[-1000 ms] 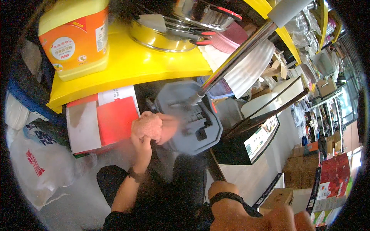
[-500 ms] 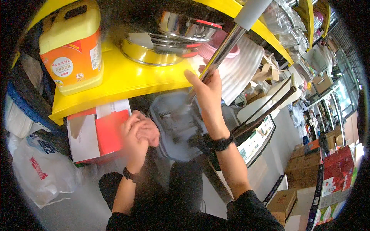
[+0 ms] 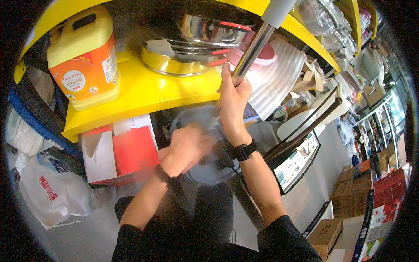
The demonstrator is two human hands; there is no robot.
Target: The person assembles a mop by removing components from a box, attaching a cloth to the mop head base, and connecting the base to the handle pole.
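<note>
My right hand (image 3: 234,107) is wrapped round a slanting metal pole (image 3: 254,49) with a light grey sleeve at its upper end, the thumb lying along the shaft. Below the hand the pole runs down toward a grey-blue plastic tub (image 3: 211,174); its lower end is blurred and partly covered. My left hand (image 3: 190,146) is over the left side of the tub, lower than the right hand and apart from the visible shaft. Motion smears its fingers, so what they touch, if anything, does not show.
A yellow shelf (image 3: 144,98) crosses ahead, bearing an orange-labelled jug (image 3: 85,61), steel pots (image 3: 214,32) and a pink basket (image 3: 257,56). Red and white boxes (image 3: 133,150) sit beneath it. A white plastic bag (image 3: 54,187) lies left; cartons (image 3: 325,233) stand right.
My left hand has moved right, from beside the red box to over the tub. The right hand keeps its hold on the pole, its thumb now pointing up along the shaft.
</note>
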